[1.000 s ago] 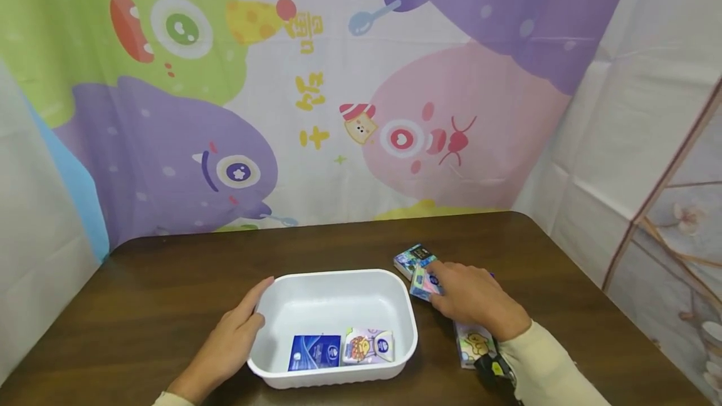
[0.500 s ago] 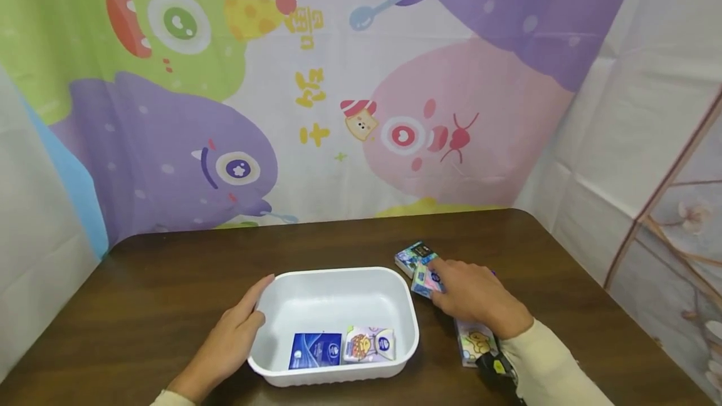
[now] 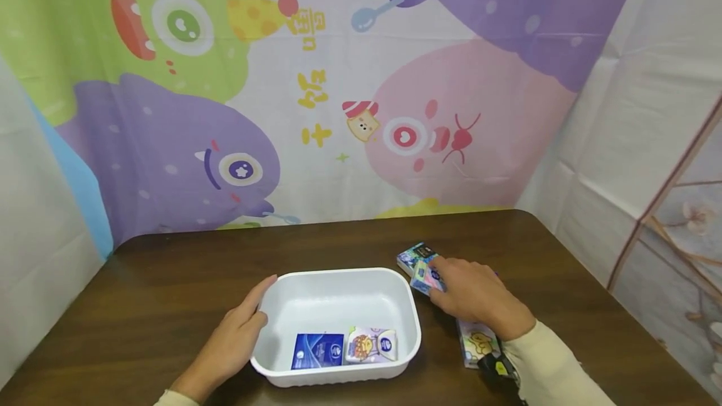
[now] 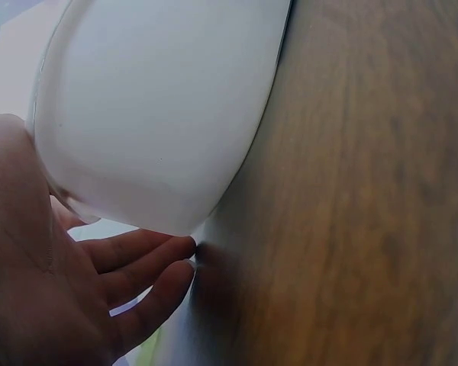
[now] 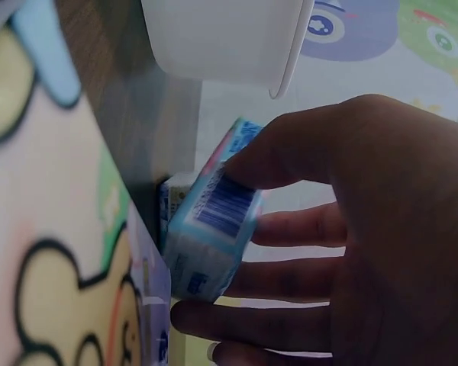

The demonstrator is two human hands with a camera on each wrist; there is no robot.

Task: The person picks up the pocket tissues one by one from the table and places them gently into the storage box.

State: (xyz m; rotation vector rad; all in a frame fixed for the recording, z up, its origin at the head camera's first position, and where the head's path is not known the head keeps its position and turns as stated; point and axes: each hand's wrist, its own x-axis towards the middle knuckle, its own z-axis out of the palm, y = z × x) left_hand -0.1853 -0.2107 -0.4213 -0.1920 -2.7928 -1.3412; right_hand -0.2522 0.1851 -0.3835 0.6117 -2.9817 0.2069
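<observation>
A white plastic tub (image 3: 333, 306) stands on the table with its left end in my left hand (image 3: 234, 334). In the left wrist view the thumb is at the tub's rim and the other fingers lie along its outer side. Inside the tub are a dark blue tissue pack (image 3: 318, 351) and a pastel cartoon tissue pack (image 3: 372, 345), side by side. To the right of the tub, my right hand (image 3: 476, 293) pinches a blue-and-pink tissue pack (image 5: 217, 213) between thumb and fingers. The right wrist view shows this pack tilted, barcode side towards the camera.
A blue-green tissue pack (image 3: 410, 260) lies just behind the held one. Under my right wrist is a pack with a yellow bear (image 3: 478, 340), beside a black wrist strap (image 3: 497, 368). A cartoon curtain (image 3: 327, 193) hangs behind the brown table (image 3: 186, 281).
</observation>
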